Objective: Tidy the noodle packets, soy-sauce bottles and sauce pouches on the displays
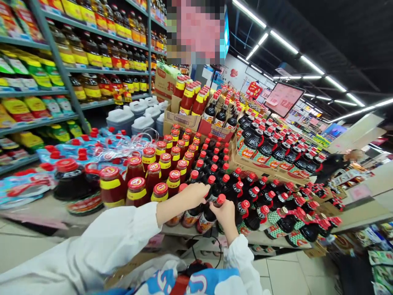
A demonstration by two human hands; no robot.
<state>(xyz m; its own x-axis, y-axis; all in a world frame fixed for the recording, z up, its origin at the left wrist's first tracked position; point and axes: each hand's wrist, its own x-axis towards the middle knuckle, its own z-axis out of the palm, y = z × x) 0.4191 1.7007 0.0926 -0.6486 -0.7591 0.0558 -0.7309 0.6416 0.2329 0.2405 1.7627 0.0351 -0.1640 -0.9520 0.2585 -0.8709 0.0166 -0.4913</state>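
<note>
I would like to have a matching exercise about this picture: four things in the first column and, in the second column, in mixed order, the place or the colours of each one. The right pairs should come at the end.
Column one
1. The right hand
2. The large jugs
3. The sauce jars
4. The price sign

Column two
A. Red, with yellow bands around the neck
B. Pink, in a dark frame
C. At the neck of a dark bottle with a red cap
D. Near the tall shelves, with white tops

Right pairs: 1-C, 2-D, 3-A, 4-B

Hands (pixel 226 212) on red-capped bottle (pixel 206 219) — crowded display (pixel 181 229)
</note>
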